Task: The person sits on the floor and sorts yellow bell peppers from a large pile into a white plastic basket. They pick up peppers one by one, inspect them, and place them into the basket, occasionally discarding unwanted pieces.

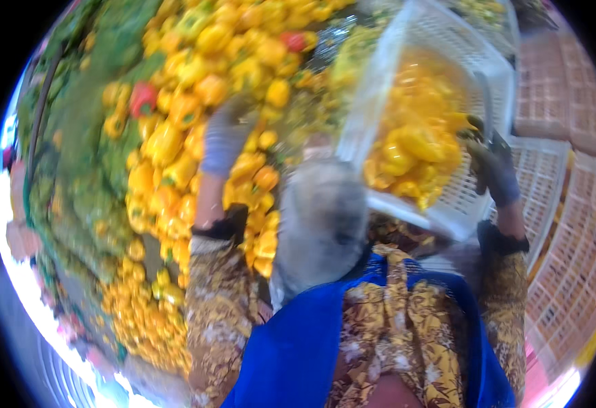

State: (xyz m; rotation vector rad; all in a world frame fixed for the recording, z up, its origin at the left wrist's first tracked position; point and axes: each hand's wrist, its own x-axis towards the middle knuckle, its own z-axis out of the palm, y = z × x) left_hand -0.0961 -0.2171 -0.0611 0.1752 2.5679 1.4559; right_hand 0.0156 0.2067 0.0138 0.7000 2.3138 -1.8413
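Observation:
My left hand [226, 139], in a pale glove with a dark palm, reaches over a large heap of yellow and orange bell peppers [165, 143]. Its fingers are smeared by motion, so whether they hold a pepper is unclear. On the right, my gloved right hand [495, 166] is over the side of a white plastic crate [465, 200], fingers apart. Glossy yellow bell peppers [410, 146] partly fill this tilted crate, and one lies close to the fingertips of that hand.
Two red peppers [143, 98] stand out in the heap. Green netting [84, 177] borders it on the left. Smaller yellow peppers [141, 316] lie nearer at lower left. Pinkish slatted crates [570, 265] line the right side. A blurred grey rounded shape [322, 217] sits between my arms.

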